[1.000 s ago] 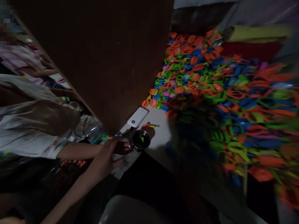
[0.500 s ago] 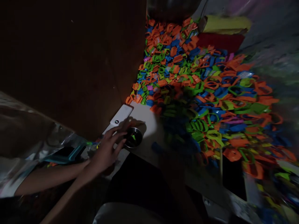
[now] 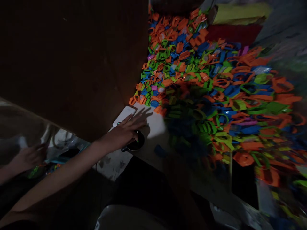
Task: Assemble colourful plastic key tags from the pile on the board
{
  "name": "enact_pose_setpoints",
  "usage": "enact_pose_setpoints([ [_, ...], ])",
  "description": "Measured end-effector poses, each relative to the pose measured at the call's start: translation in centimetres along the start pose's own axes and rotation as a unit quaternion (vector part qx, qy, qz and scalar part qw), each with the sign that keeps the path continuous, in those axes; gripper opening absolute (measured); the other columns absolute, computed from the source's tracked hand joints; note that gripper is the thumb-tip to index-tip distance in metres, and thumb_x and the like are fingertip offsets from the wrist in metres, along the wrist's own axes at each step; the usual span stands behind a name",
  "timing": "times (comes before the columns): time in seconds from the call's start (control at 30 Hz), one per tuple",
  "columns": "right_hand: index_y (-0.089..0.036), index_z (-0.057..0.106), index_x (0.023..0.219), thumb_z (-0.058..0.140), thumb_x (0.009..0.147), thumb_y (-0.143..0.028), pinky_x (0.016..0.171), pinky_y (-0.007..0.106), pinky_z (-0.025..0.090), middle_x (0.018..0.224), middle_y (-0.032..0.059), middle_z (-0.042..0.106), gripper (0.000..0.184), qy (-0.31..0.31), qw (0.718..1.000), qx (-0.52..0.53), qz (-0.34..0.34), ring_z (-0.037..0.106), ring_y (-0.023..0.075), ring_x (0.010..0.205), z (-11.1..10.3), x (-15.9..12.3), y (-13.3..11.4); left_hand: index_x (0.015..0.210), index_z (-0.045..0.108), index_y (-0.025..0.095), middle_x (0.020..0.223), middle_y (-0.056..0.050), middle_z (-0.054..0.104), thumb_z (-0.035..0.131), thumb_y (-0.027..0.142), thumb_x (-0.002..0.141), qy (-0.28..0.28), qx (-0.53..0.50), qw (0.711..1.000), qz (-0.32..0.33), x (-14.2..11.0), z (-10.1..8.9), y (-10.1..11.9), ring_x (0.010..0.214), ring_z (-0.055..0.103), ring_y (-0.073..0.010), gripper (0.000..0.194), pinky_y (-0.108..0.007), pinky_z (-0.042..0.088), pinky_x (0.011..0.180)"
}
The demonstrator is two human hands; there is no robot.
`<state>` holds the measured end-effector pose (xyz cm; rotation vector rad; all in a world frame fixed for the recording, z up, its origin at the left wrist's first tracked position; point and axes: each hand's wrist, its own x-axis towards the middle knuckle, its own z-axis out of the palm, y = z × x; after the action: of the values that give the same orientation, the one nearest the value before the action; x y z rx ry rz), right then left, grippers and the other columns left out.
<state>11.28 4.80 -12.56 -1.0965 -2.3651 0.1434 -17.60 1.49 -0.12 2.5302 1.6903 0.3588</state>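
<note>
My left hand (image 3: pixel 127 131) reaches in from the lower left and lies over a small round metal bowl (image 3: pixel 137 146) on a white table top (image 3: pixel 157 127). Its fingers are stretched out flat and point towards a white flat device (image 3: pixel 124 115) just beyond the bowl. A small green piece shows at the bowl's rim under my fingers. Past the bare patch of table lies a big heap of orange, green and blue plastic pieces (image 3: pixel 203 80). My right hand is not in view.
A dark brown upright board (image 3: pixel 72 64) stands along the left of the table. Another person's hand (image 3: pixel 26 156) is at the far left by crinkled clear plastic. Yellow (image 3: pixel 240 14) and red (image 3: pixel 232 32) blocks lie behind the heap.
My left hand has slid forward over the bowl and its fingers have stretched out. The other person's hand has drawn back from the bowl to the far left. The view has shifted.
</note>
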Motion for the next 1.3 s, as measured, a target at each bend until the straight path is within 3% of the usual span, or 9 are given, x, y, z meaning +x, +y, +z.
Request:
enact_pose_setpoints([
  [0.1, -0.019, 0.062, 0.1, 0.046, 0.087, -0.019, 0.077, 0.035, 0.041, 0.094, 0.0104, 0.06, 0.02, 0.005, 1.0, 0.004, -0.001, 0.055, 0.0251, 0.09, -0.1, 0.0, 0.0, 0.083, 0.073, 0.027, 0.154, 0.007, 0.032, 0.06, 0.02, 0.086, -0.015, -0.007, 0.999, 0.032, 0.6, 1.0, -0.6, 0.148, 0.009, -0.0261, 0.016, -0.052, 0.008, 0.121],
  [0.27, -0.018, 0.062, 0.098, 0.048, 0.09, -0.022, 0.074, 0.033, 0.04, 0.092, 0.0093, 0.061, 0.017, 0.01, 1.0, 0.004, -0.001, 0.055, 0.0226, 0.084, 0.2, -0.2, 0.3, 0.108, 0.069, 0.029, 0.154, 0.006, 0.032, 0.053, 0.022, 0.091, -0.04, 0.015, 0.999, 0.03, 1.2, 2.0, -1.3, 0.148, 0.006, -0.0219, 0.024, -0.051, 0.005, 0.122],
  [0.43, -0.017, 0.062, 0.097, 0.047, 0.092, -0.022, 0.079, 0.036, 0.04, 0.096, 0.0099, 0.064, 0.017, 0.007, 0.999, -0.022, -0.031, 0.056, 0.0247, 0.094, 0.5, -0.5, 0.5, 0.106, 0.07, 0.026, 0.153, 0.004, 0.036, 0.053, 0.02, 0.092, -0.049, 0.025, 0.998, 0.037, 1.5, 1.9, -1.3, 0.148, 0.005, -0.0229, 0.023, -0.052, 0.005, 0.122],
  [0.6, -0.017, 0.062, 0.101, 0.048, 0.093, -0.024, 0.082, 0.036, 0.041, 0.098, 0.01, 0.065, 0.017, 0.015, 1.0, -0.016, -0.022, 0.057, 0.0242, 0.095, 0.4, -0.5, 0.5, 0.088, 0.071, 0.023, 0.153, 0.003, 0.035, 0.059, 0.02, 0.088, -0.052, 0.044, 0.997, 0.048, 1.5, 1.2, -1.0, 0.148, 0.008, -0.0237, 0.012, -0.05, 0.003, 0.122],
  [0.8, -0.018, 0.06, 0.104, 0.045, 0.093, -0.025, 0.076, 0.036, 0.043, 0.095, 0.0088, 0.065, 0.02, 0.007, 1.0, 0.009, -0.009, 0.057, 0.0238, 0.088, 0.4, -0.4, 0.5, 0.09, 0.072, 0.022, 0.157, 0.0, 0.028, 0.064, 0.022, 0.085, -0.091, 0.023, 0.996, -0.012, 0.9, -1.8, -0.2, 0.148, 0.002, -0.029, 0.009, -0.054, 0.006, 0.119],
  [0.9, -0.018, 0.06, 0.103, 0.044, 0.093, -0.025, 0.075, 0.036, 0.043, 0.093, 0.0089, 0.064, 0.02, 0.003, 1.0, 0.004, 0.005, 0.057, 0.0238, 0.086, 0.1, -0.2, 0.1, 0.093, 0.074, 0.025, 0.157, -0.001, 0.026, 0.062, 0.025, 0.087, -0.084, 0.012, 0.995, -0.049, 0.1, -2.8, 0.1, 0.148, 0.001, -0.0316, 0.013, -0.057, 0.008, 0.118],
  [1.07, -0.017, 0.06, 0.099, 0.042, 0.094, -0.024, 0.074, 0.035, 0.042, 0.093, 0.0097, 0.065, 0.02, 0.0, 1.0, -0.002, -0.007, 0.057, 0.0238, 0.087, 0.1, -0.1, 0.0, 0.097, 0.073, 0.024, 0.159, -0.001, 0.02, 0.06, 0.02, 0.087, -0.05, 0.023, 0.994, -0.089, -0.8, -2.7, 0.4, 0.148, 0.003, -0.0329, 0.016, -0.058, 0.009, 0.117],
  [1.3, -0.016, 0.06, 0.101, 0.042, 0.095, -0.028, 0.076, 0.035, 0.043, 0.094, 0.0108, 0.065, 0.023, 0.01, 1.0, -0.008, -0.012, 0.057, 0.0246, 0.09, 0.3, -0.3, 0.2, 0.096, 0.073, 0.026, 0.155, -0.003, 0.032, 0.056, 0.024, 0.09, -0.063, -0.033, 0.985, -0.159, -1.6, -1.8, -0.1, 0.147, 0.012, -0.0319, 0.019, -0.06, 0.016, 0.115],
])
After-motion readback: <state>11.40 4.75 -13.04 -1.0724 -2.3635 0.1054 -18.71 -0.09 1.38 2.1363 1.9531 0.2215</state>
